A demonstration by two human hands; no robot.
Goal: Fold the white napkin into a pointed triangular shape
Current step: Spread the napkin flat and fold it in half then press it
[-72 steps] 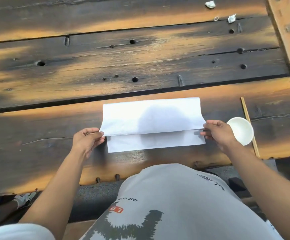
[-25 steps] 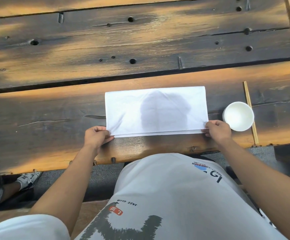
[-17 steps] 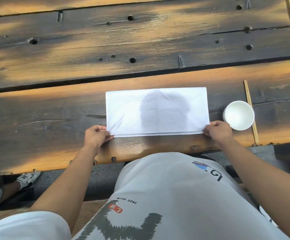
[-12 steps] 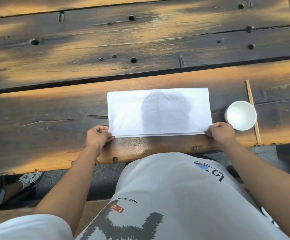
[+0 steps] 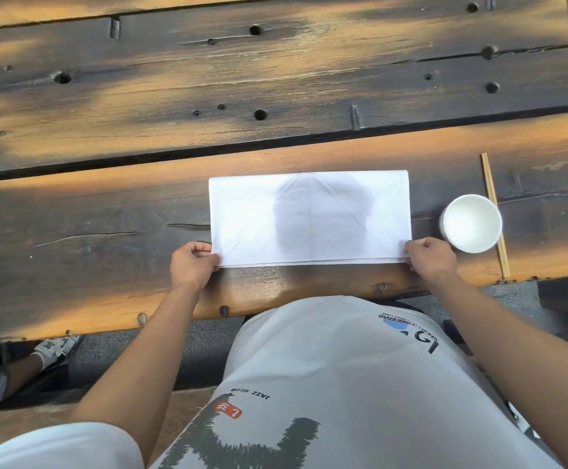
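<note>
Rustic eatery — weathered plank table, chopsticks, white cup.

I can't see the fingertips of either of the hands, left hand and right hand, tucked at the napkin corners. The worktop runs off every side, and a shoe at the lower left is partly hidden under it.

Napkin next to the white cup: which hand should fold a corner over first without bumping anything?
Probably the left hand. It pinches the near left corner of the napkin with only bare table beside it. The right hand has the white cup close by.
</note>
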